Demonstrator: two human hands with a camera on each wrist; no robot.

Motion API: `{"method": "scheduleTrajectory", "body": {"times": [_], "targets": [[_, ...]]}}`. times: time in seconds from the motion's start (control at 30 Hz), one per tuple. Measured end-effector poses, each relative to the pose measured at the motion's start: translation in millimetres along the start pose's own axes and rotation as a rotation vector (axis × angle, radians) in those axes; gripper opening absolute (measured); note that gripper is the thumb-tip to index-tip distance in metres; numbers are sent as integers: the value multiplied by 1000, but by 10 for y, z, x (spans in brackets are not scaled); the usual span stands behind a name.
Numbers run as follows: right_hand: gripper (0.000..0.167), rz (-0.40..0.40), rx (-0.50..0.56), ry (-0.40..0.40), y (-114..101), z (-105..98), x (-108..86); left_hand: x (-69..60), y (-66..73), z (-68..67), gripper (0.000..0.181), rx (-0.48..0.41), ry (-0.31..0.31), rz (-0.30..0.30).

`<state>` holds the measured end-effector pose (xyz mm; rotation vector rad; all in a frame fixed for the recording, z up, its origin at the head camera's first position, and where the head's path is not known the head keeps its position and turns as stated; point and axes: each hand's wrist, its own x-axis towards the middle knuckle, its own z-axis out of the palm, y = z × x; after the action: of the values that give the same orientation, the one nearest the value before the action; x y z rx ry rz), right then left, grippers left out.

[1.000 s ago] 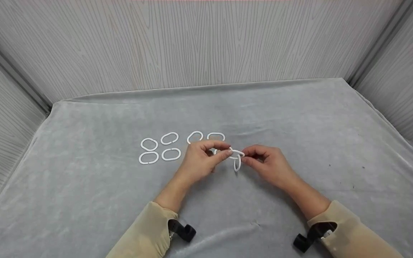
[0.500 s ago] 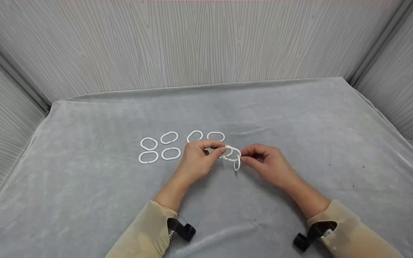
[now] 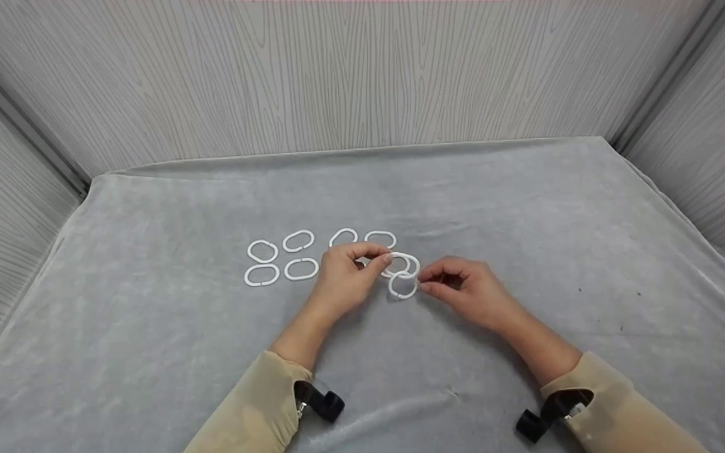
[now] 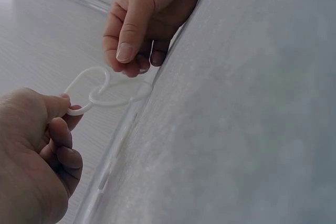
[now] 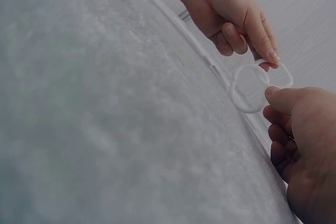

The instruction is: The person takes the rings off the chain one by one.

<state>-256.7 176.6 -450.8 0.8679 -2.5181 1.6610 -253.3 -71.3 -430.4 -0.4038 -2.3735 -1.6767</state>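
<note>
My left hand [image 3: 347, 277] pinches a white plastic chain link [image 4: 86, 72] between thumb and forefinger, above the cloth. A second white link [image 3: 403, 286] is threaded through it and hangs below, facing the head camera. Close beside the hanging link is my right hand [image 3: 466, 289], its fingers loosely curled. The left wrist view shows a narrow gap between those fingertips and the link. Behind the held pair another white link seems to lie on the cloth, partly covered.
Several loose white links, such as the front-left link [image 3: 262, 275] and the back-right link [image 3: 380, 239], lie in two rows on the grey cloth [image 3: 148, 352]. The left hand hides part of them. Wood-patterned panels [image 3: 337, 75] stand behind and at the sides.
The hanging link has turned from edge-on to face-on and shifted slightly left. My left hand has drawn slightly left with the upper link; the right fingertips now appear apart from the links.
</note>
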Motion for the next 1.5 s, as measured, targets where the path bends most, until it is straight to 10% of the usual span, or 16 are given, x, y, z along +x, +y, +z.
{"method": "scheduleTrajectory", "body": {"times": [0.87, 1.5], "targets": [[29, -120, -169, -158, 40, -60, 9, 10, -1, 27, 8, -15, 24, -10], [22, -62, -19, -29, 23, -44, -8, 27, -18, 28, 10, -69, 51, -38]]}}
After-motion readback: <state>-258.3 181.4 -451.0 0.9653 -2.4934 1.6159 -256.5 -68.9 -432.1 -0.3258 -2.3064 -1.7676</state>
